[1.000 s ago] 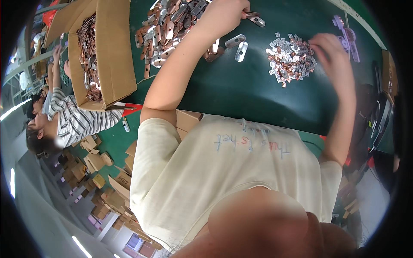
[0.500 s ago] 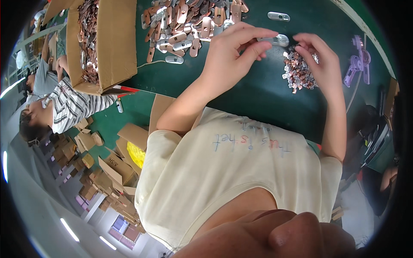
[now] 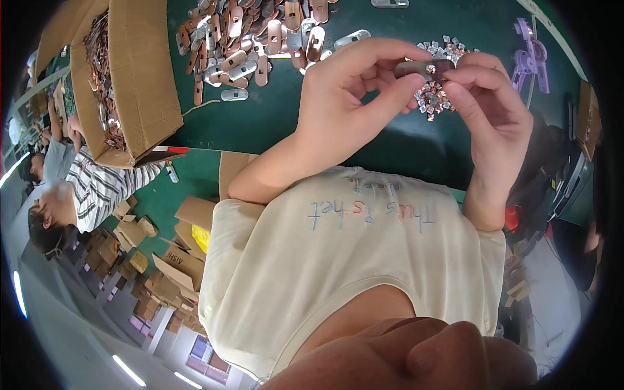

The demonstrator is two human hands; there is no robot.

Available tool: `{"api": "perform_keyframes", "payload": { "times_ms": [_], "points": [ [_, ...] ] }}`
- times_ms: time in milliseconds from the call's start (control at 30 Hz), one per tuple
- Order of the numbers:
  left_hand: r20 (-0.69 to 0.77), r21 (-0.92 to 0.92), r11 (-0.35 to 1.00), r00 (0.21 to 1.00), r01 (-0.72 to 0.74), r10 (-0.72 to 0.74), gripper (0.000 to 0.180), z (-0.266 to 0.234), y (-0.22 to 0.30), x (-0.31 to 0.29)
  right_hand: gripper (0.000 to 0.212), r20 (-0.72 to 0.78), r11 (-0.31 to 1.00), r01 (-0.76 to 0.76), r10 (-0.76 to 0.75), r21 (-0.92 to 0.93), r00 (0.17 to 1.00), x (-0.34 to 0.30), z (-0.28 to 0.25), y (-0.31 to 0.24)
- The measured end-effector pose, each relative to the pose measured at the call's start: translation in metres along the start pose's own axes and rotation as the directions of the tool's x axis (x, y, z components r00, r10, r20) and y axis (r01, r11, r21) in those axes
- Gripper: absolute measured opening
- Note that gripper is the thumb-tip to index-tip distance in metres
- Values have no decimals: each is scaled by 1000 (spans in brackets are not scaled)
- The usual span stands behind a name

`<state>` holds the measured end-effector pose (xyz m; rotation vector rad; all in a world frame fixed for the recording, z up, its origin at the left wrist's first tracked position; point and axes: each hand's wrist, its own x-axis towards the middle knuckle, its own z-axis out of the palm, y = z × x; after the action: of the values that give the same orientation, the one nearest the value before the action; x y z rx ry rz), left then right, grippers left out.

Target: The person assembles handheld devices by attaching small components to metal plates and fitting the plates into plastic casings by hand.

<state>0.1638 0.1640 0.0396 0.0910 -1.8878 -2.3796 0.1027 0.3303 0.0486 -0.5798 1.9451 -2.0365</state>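
An oblong metal plate [image 3: 411,69] with rounded ends is held level between my hands, its dark face showing. My left hand [image 3: 364,91] pinches its left end between thumb and fingers. Thumb and fingers of my right hand [image 3: 491,104] close on its right end. A small coppery bit [image 3: 430,69] shows at the plate's middle; whether it sits on the plate or shows through a hole, I cannot tell. Just beyond and below the plate lie small silver and copper-coloured metal pieces [image 3: 432,101], partly hidden by my fingers. Another silver plate [image 3: 353,39] lies beyond my left hand.
A heap of copper and silver plates [image 3: 260,39] spreads over the green table [image 3: 260,123] at the far left. Beside it stands a cardboard box [image 3: 146,78] filled with similar parts. A purple plastic tool [image 3: 530,58] lies at right. Another person [image 3: 97,182] sits at left.
My right hand has moved from the small pieces to the plate and closed on its right end. The plate now shows a darker face. The whole view has shifted somewhat.
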Motion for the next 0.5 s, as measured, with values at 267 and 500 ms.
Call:
{"api": "perform_keyframes", "payload": {
  "times_ms": [267,500],
  "points": [
    [39,91,996,999,-14,10,25,-2,-11,2,18,28,994,-33,30,106,999,4,9,7],
    [-35,98,986,990,137,-134,26,-3,-10,2,29,58,991,-129,131,-46,990,6,-9,3]
  ]
}}
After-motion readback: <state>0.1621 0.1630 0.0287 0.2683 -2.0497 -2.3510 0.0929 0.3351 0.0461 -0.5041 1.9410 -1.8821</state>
